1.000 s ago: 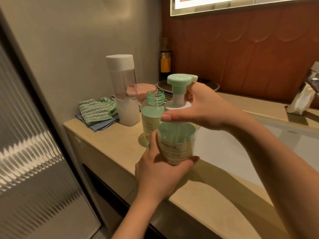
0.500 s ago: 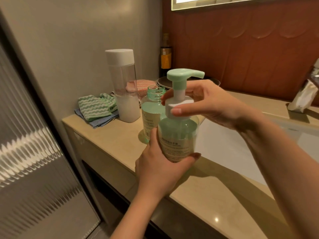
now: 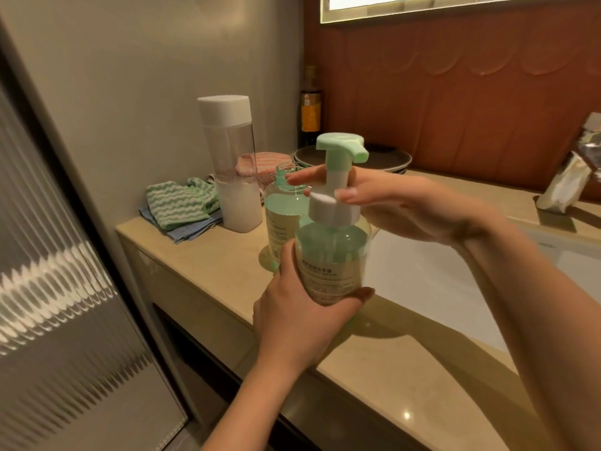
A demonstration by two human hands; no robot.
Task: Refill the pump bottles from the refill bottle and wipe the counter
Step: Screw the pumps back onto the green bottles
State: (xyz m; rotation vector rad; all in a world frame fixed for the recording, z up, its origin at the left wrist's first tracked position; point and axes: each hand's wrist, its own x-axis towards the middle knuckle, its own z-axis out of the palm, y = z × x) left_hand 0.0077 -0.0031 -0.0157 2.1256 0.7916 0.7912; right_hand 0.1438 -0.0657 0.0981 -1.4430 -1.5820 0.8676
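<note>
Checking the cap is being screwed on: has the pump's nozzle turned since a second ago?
Yes. The pump nozzle has swung from pointing toward the back wall round to the right, toward the faucet.

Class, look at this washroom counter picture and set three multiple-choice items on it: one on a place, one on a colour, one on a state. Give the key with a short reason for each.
1. Where do the folded cloths lie?
A. in the sink
B. at the counter's far left corner, beside the tall white-capped bottle
C. on the plates

2. What colour is the pump head of the held bottle?
A. pale green
B. red
C. black

3. How is the bottle just behind the held one?
A. capped
B. lying on its side
C. upright with an open neck

Key:
1 B, the cloths sit left of the tall white-capped bottle.
2 A, the pump head on the held bottle, in the left hand, is pale green.
3 C, the bottle behind stands with no cap.
</note>
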